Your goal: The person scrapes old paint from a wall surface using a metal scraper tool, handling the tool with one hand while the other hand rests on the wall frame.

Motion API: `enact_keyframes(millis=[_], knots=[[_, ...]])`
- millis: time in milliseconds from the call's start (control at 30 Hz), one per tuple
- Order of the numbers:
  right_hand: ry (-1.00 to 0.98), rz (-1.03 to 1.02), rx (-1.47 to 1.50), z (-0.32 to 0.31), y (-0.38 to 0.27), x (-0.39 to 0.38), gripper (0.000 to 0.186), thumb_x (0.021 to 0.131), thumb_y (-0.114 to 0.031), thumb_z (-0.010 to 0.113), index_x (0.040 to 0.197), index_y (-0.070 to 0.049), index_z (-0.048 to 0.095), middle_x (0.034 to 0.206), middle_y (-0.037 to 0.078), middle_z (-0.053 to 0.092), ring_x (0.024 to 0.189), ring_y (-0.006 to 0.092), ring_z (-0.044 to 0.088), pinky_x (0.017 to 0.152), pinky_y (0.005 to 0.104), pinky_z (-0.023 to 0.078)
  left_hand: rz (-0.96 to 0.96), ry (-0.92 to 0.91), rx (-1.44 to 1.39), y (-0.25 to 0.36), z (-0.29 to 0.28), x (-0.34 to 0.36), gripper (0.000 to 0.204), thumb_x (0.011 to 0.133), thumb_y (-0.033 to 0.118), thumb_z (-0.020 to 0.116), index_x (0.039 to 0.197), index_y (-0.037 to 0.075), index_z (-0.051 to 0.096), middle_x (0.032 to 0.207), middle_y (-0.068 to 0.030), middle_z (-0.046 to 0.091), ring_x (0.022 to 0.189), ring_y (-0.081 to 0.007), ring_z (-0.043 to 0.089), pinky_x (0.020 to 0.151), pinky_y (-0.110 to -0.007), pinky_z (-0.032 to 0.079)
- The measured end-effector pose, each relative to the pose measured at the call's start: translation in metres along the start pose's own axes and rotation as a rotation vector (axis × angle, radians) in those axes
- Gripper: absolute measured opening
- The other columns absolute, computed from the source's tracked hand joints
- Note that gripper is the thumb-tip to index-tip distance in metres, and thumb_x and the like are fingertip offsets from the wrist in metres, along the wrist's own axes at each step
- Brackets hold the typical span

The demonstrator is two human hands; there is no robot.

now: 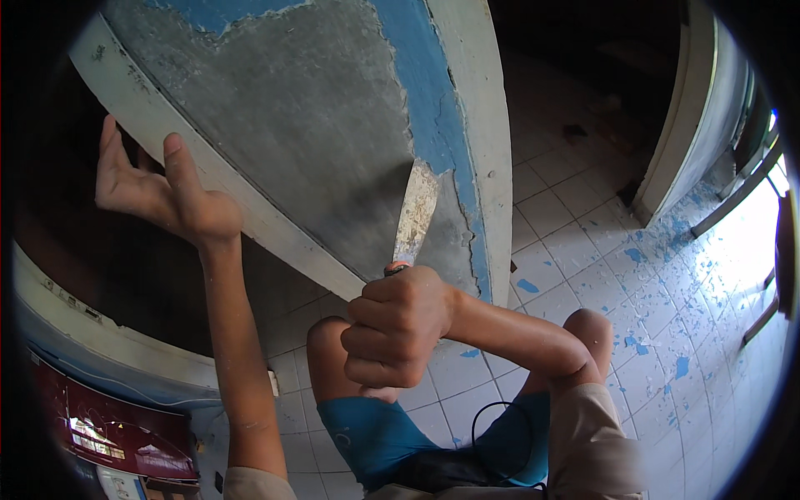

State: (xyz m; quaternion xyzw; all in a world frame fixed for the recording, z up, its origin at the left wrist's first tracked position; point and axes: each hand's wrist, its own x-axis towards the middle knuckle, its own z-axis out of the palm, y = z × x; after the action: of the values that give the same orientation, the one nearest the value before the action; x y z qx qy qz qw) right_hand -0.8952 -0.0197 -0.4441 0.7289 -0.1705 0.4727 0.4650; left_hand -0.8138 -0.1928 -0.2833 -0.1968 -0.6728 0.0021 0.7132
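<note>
Steel, mottled pale and brown, forms the blade of the scraper [414,218], located at the centre of the view. Its long axis is aligned nearly vertically, with the blade directed just past 12 o'clock and the handle toward 6 o'clock. The blade's end is positioned at the ragged boundary between bare grey surface and blue paint [429,92]; whether the surface is touched cannot be determined. The handle is gripped by the right hand [396,329], which is closed in a fist, with its forearm extended toward 4 o'clock. The worked panel [292,108] is situated from 11 to 1 o'clock and is edged on both sides by a pale border [479,108]. The left hand [162,183] is held open between 9 and 10 o'clock, fingers partly bent, near the border. At 6 o'clock, blue shorts [367,433] are seen, marked by a small pale print on one leg. Between 3 and 4 o'clock, pale floor tiles [550,208] are strewn with blue paint flakes [683,367]. A glossy dark red surface [117,425] is located at 8 o'clock.
</note>
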Motion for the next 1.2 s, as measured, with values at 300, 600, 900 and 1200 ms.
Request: enact_keyframes(millis=[300, 600, 900, 1200], knots=[[0.024, -0.003, 0.094, 0.011, -0.008, -0.003, 0.04, 0.1, -0.033, 0.05, 0.065, -0.017, 0.037, 0.063, -0.005, 0.036, 0.05, 0.0106, 0.042, 0.043, 0.0276, 0.031, 0.077, -0.05, 0.017, -0.008, -0.003, 0.001, 0.057, 0.097, 0.007, 0.065, 0.138, -0.008, 0.03, 0.148, -0.0302, 0.037, 0.142, -0.04, 0.041, 0.122, -0.054, 0.037], [0.017, 0.042, 0.066, 0.004, -0.011, -0.005, 0.04, 0.101, -0.033, 0.048, 0.065, -0.018, 0.036, 0.063, -0.005, 0.036, 0.051, 0.0113, 0.043, 0.044, 0.0275, 0.031, -0.014, -0.015, -0.008, 0.001, 0.006, -0.003, 0.058, 0.097, 0.014, 0.068, 0.138, -0.005, 0.031, 0.152, -0.0284, 0.034, 0.134, -0.0361, 0.046, 0.116, -0.052, 0.04], [0.01, 0.006, 0.035, 0.002, -0.009, -0.001, 0.039, 0.097, -0.035, 0.05, 0.065, -0.017, 0.038, 0.062, -0.004, 0.037, 0.049, 0.0115, 0.04, 0.043, 0.0271, 0.029, 0.048, -0.056, 0.025, -0.008, -0.003, -0.004, 0.061, 0.102, 0.028, 0.069, 0.14, -0.001, 0.032, 0.156, -0.0278, 0.029, 0.133, -0.0342, 0.043, 0.114, -0.054, 0.035], [-0.089, 0.08, -0.02, -0.009, -0.006, -0.004, 0.039, 0.095, -0.033, 0.052, 0.064, -0.018, 0.035, 0.061, -0.005, 0.035, 0.049, 0.0112, 0.04, 0.042, 0.0277, 0.028, 0.074, -0.061, 0.102, -0.005, -0.007, -0.006, 0.062, 0.102, 0.031, 0.069, 0.141, 0.0, 0.033, 0.157, -0.0296, 0.028, 0.138, -0.0372, 0.041, 0.116, -0.057, 0.031]])
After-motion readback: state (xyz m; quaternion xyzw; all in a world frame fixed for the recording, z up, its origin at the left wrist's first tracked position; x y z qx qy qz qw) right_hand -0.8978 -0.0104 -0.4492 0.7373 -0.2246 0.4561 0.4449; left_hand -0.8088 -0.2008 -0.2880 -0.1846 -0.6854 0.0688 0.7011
